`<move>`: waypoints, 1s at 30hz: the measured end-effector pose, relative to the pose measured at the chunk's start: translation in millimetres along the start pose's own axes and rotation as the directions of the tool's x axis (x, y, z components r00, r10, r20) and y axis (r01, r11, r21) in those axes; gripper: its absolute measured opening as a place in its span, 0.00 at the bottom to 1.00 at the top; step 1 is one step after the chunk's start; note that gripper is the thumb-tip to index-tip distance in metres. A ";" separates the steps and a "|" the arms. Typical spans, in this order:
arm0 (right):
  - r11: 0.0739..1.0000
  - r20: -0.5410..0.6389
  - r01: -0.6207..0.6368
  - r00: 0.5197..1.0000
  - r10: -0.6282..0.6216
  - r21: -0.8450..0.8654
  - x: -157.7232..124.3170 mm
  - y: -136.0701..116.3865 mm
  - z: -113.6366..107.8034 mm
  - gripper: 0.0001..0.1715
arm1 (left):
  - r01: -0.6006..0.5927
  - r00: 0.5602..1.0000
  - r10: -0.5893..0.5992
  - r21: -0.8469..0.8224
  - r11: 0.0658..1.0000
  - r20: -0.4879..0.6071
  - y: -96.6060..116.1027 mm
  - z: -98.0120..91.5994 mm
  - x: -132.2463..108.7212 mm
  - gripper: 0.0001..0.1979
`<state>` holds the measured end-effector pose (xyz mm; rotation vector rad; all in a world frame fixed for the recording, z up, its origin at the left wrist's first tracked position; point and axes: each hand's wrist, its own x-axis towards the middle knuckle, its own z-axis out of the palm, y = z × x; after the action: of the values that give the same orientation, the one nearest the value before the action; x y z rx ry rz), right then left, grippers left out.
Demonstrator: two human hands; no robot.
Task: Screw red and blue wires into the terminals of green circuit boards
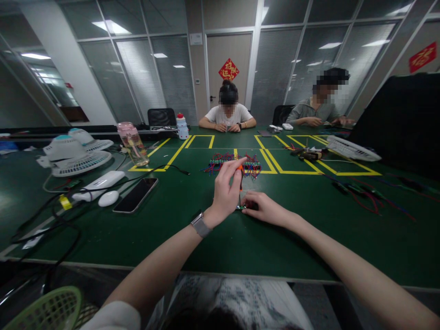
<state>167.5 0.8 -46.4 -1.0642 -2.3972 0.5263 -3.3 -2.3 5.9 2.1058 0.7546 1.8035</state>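
My left hand, with a watch on the wrist, is closed around a small orange-handled screwdriver held upright, tip down. My right hand lies on the green table with its fingers pinched on a small dark part under the tool's tip. Just beyond both hands lies a heap of parts with red and blue wires.
A phone, white mouse, cables, two small fans and a pink bottle sit at left. More wires lie at right. Two other people sit at the far side. A green basket stands near my left elbow.
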 end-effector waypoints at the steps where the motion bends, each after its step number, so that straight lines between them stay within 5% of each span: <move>1: 1.000 -0.001 -0.003 1.000 0.003 0.001 -0.1 0.4 0.1 0.06 | -0.002 1.000 0.002 -0.007 1.000 -0.002 -0.6 0.1 0.2 0.15; 11: 1.000 -0.006 -0.016 1.000 0.017 0.025 -0.2 -0.3 1.1 0.05 | 0.010 0.997 -0.001 0.115 0.993 -0.073 -0.1 -0.4 0.4 0.10; 19: 1.000 -0.004 -0.013 1.000 0.013 0.025 0.4 -1.8 1.4 0.05 | 0.030 0.999 -0.031 -0.029 0.999 -0.012 -3.2 0.7 -0.7 0.16; 26: 1.000 -0.006 -0.021 1.000 0.021 0.021 -0.8 -1.7 1.7 0.05 | -0.005 0.997 0.012 0.089 0.996 -0.075 0.0 1.0 -1.3 0.10; 30: 0.999 -0.005 -0.025 1.000 0.025 0.030 0.2 -1.7 1.4 0.05 | 0.003 1.000 -0.002 0.020 1.000 -0.012 0.6 0.4 -1.8 0.14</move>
<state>165.6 -0.4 -46.6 -1.0827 -2.3673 0.5655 -3.0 -3.7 4.5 2.1076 0.7814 1.8159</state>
